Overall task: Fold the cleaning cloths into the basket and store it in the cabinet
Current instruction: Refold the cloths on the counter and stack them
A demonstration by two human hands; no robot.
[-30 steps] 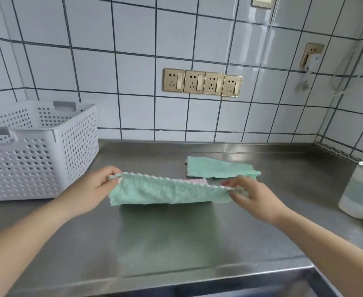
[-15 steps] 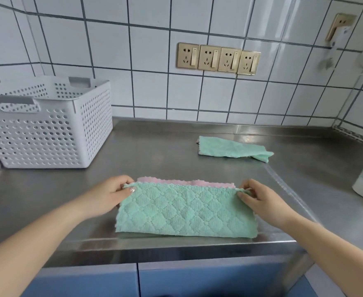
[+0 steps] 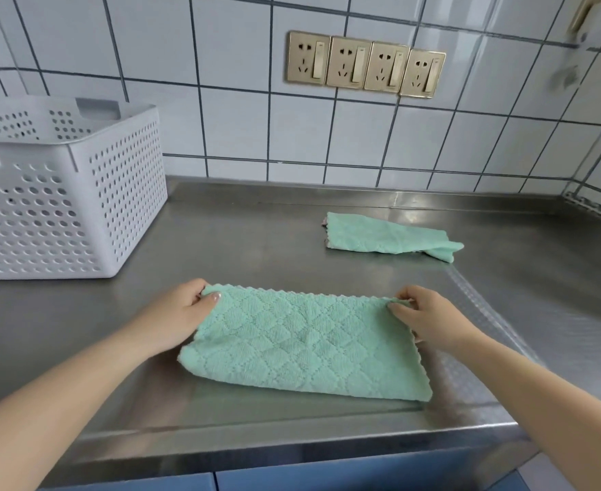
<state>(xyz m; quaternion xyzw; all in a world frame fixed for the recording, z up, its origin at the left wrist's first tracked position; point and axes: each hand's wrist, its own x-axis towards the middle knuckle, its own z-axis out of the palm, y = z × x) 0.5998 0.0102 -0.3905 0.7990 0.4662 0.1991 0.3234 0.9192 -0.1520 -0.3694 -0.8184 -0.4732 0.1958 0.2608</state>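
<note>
Folded green cloth (image 3: 302, 343) (quilted) beside white basket (image 3: 61, 193).

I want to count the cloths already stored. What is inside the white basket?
Only the white basket's perforated inner walls show, and no cloth above its rim. Its near wall covers the floor, so the contents cannot be told.

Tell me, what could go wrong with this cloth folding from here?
The green cloth lies close to the counter's front edge, so it could slide off. The left hand and right hand pinch only its far corners; a loose grip might let the fold skew. The basket stands well off to the left, so the fold may open on the way.
</note>
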